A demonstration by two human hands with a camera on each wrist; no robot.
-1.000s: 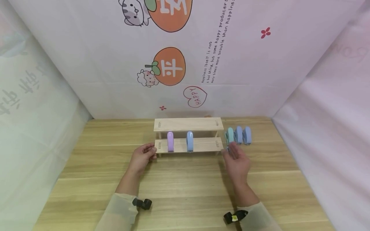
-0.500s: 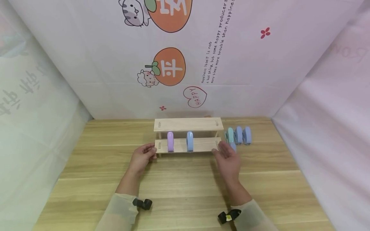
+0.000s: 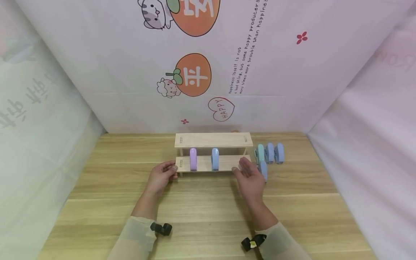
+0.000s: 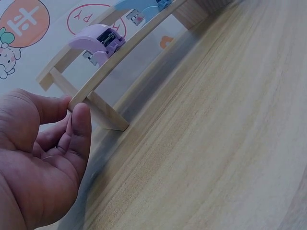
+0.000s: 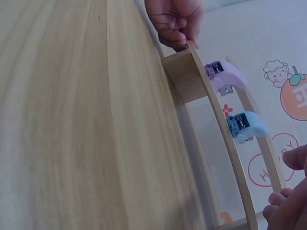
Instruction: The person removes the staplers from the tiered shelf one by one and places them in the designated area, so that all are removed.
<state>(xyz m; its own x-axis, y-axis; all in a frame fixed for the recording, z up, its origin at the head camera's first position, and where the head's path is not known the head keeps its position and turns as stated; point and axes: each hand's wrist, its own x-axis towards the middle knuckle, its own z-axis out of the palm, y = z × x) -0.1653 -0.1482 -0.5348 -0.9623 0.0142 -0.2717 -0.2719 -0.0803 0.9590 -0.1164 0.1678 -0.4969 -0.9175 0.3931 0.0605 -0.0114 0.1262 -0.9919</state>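
Observation:
A two-tier wooden rack (image 3: 213,139) stands at the back of the table, its lower shelf toward me. My left hand (image 3: 161,177) pinches the lower shelf's left end between thumb and fingers, plain in the left wrist view (image 4: 48,158). On that shelf stand a small purple stapler (image 3: 193,159) and a light blue stapler (image 3: 215,159), spaced apart. My right hand (image 3: 251,180) is at the shelf's right end, thumb apart from its fairly straight fingers, gripping nothing. In the right wrist view, only part of this hand (image 5: 290,206) shows at the lower right corner.
Right of the rack a mint stapler (image 3: 259,154) and two blue staplers (image 3: 269,153) stand in a row. Another blue stapler (image 3: 263,171) stands in front of them, beside my right hand. A printed white cloth (image 3: 276,72) hangs behind the wooden table (image 3: 208,216).
My right hand has moved left from the staplers on the right to the shelf's right end, uncovering the front blue stapler. My left hand keeps its pinch on the shelf.

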